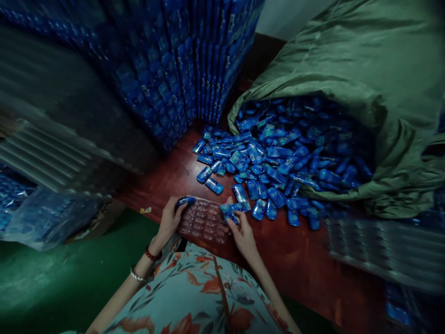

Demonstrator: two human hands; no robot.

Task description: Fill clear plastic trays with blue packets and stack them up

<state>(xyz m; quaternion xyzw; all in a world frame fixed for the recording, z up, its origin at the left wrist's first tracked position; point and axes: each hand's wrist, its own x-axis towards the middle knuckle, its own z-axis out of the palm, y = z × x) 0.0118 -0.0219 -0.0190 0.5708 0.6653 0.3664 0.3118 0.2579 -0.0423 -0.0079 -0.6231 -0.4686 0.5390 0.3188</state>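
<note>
A clear plastic tray (205, 222) with rows of hollows lies at the near edge of the red table (167, 171). At the tray's upper left corner, my left hand (170, 217) is closed on a small blue packet (185, 201). My right hand (242, 230) pinches blue packets (229, 212) over the tray's right side; how many it holds is unclear. Beyond the tray, a heap of blue packets (257, 157) spreads out from the mouth of a green sack (399, 88).
Tall stacks of filled blue trays (156, 69) stand at the back left. Stacked empty trays (59, 157) are at the left, and more trays (385, 250) at the right. A plastic-wrapped bundle (48, 215) sits above the green floor (76, 273).
</note>
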